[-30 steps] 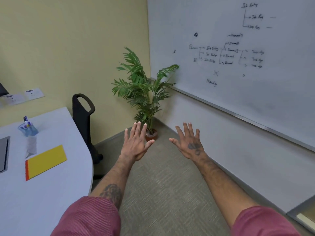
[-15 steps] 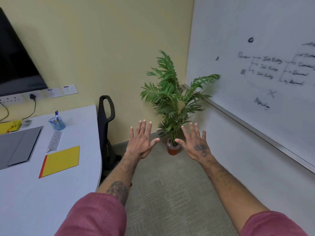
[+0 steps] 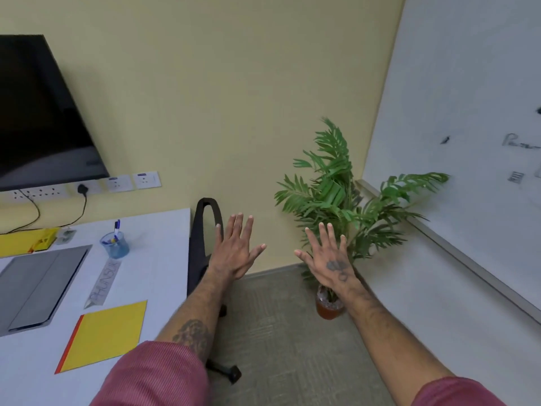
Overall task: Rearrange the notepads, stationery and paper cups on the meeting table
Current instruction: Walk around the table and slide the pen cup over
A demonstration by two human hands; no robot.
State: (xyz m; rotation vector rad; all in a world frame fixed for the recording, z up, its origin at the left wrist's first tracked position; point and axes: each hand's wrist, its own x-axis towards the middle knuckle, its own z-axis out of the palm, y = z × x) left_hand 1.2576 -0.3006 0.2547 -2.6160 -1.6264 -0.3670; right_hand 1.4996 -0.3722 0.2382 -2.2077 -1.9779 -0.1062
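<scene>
Since a second ago the view has swung toward nine o'clock: the whiteboard (image 3: 468, 127) has slid off toward three o'clock, and more of the white surface (image 3: 164, 259) and the dark screen (image 3: 38, 118) on the wall have come into sight. Both hands have stayed raised in the air over the floor.

The yellow notepad (image 3: 105, 335), with an orange strip along its spine, lies flat on the surface at about eight o'clock, well apart from either hand. Just beyond it, toward ten o'clock, a clear lettered ruler (image 3: 104, 284) lies tilted, and past that stands a clear cup (image 3: 114, 244) with pens upright in it. A grey folder (image 3: 35, 288) lies at nine o'clock, and more yellow paper (image 3: 23, 241) sits by the wall.

The left hand (image 3: 235, 253) is up with its grip spread, fingers fanned and holding nothing, in front of a black chair (image 3: 202, 244) tucked against the surface's edge. The right hand (image 3: 328, 259) is likewise spread wide and empty, in front of a potted plant (image 3: 333, 197) in the corner.
</scene>
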